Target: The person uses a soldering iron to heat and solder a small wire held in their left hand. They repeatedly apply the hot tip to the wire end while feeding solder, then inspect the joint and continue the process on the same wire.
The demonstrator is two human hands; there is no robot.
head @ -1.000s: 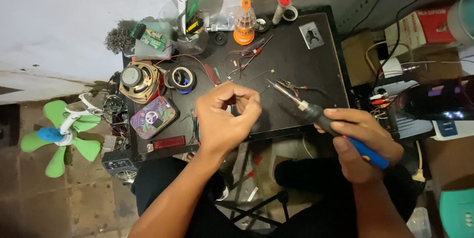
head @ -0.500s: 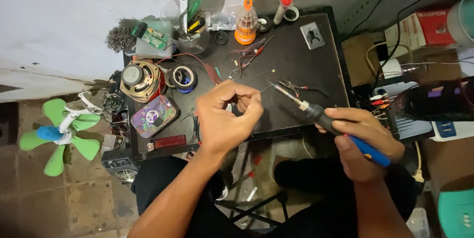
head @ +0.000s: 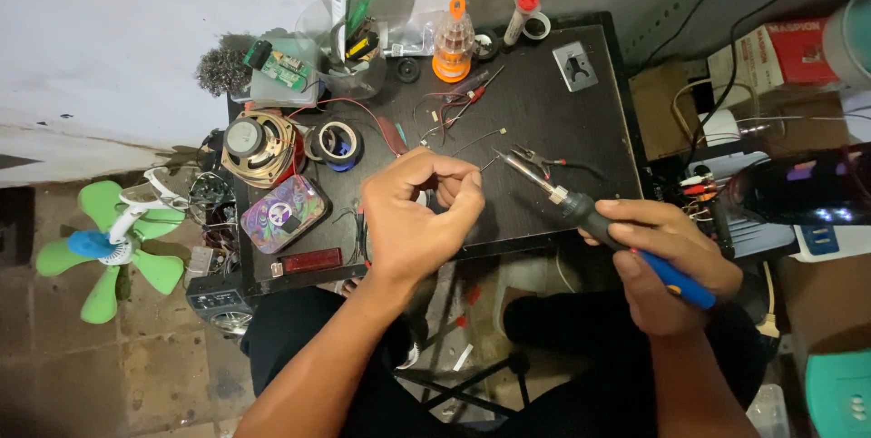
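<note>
My right hand (head: 667,261) grips a soldering iron (head: 594,218) with a blue and black handle, its metal tip pointing up-left over the black work board (head: 535,116). My left hand (head: 419,216) is curled over the board just left of the tip, fingers pinched on something small; a thin wire shows beside it, and what the fingers hold is hidden. Small pliers (head: 535,158) lie on the board just above the iron's tip.
On the board sit a round speaker (head: 259,143), tape rolls (head: 336,141), a patterned tin (head: 283,214), an orange screwdriver-bit holder (head: 453,41) and a cup of tools (head: 354,34). A green fan blade (head: 104,243) lies on the floor at left. Cables and boxes crowd the right.
Almost nothing has moved. Both hands hold their places over the board, with the iron's tip still close to my left fingers.
</note>
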